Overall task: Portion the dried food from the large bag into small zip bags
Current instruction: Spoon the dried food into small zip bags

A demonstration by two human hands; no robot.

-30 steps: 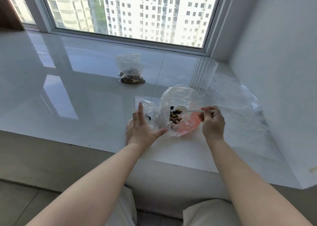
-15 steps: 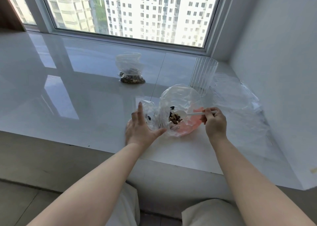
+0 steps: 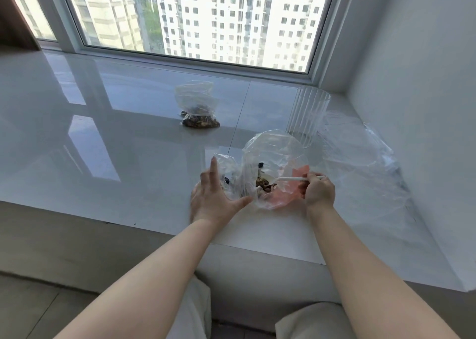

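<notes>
Two bags in play: large bag point(image 3: 277, 158) at desk point(image 3: 103, 145) centre, small zip bag point(image 3: 228, 174) touching at its 9 o'clock. Right hand point(image 3: 319, 190) pinches white spoon point(image 3: 286, 179), bowl in dried food point(image 3: 263, 183). Left hand point(image 3: 215, 197) fingers spread, thumb against the small bag's mouth. Risk: limp film collapses and pieces spill. Filled bag point(image 3: 199, 112) at 11 o'clock; ribbed glass point(image 3: 307, 117) at 1.

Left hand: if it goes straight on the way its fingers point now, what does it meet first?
The left hand already touches the small clear plastic bag. Going on, it would push into that bag first; the filled clear bag of dried food lies much farther, though depth is unclear.
</notes>
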